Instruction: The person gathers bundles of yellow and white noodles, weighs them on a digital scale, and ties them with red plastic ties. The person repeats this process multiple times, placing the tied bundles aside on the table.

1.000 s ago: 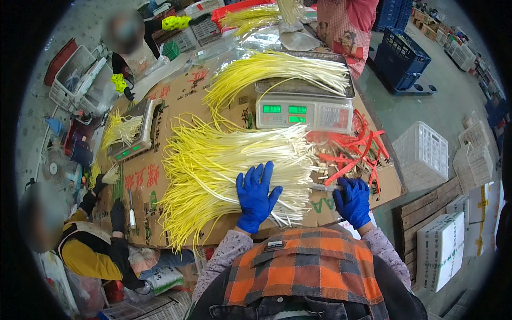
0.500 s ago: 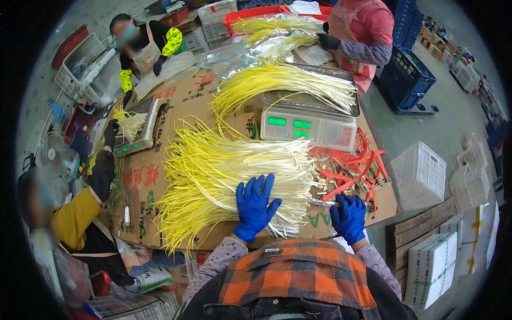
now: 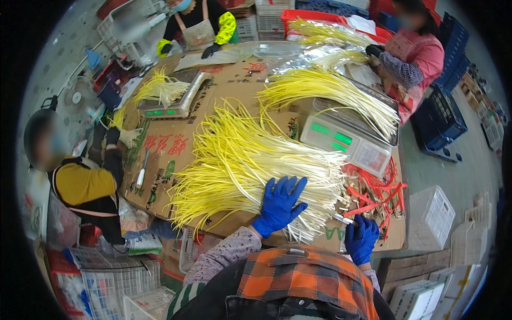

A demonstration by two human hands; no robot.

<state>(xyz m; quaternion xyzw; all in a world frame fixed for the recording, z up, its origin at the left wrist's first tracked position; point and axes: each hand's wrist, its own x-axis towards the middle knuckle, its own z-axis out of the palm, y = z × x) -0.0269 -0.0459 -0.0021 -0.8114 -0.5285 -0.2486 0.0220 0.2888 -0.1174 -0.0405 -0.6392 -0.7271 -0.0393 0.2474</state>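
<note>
A wide heap of yellow chives (image 3: pixel 240 160), yellow at the leaf ends and white at the stalk ends, lies across the cardboard-covered table (image 3: pixel 176 165) before me. My left hand (image 3: pixel 281 207), in a blue glove, rests on the white stalks with its fingers stretched out. To the right, my right hand (image 3: pixel 362 239), also blue-gloved, is closed around what looks like a small knife (image 3: pixel 341 218), whose light end points toward the cut ends of the stalks. Most of the knife is hidden by the fingers. Red ribbon strips (image 3: pixel 373 194) and stalk scraps lie just beyond that hand.
Beyond the heap, a digital scale (image 3: pixel 346 138) carries another chive bundle (image 3: pixel 330 96). A second scale (image 3: pixel 170 111) stands at the far left, near a white-handled knife (image 3: pixel 142 170). Three co-workers are around the table. White crates (image 3: pixel 429 218) stand at the right.
My view has turned, so the table appears shifted to the right. The left co-worker's hand has drawn away from the second scale. My hands keep nearly the same places beside the chives.
</note>
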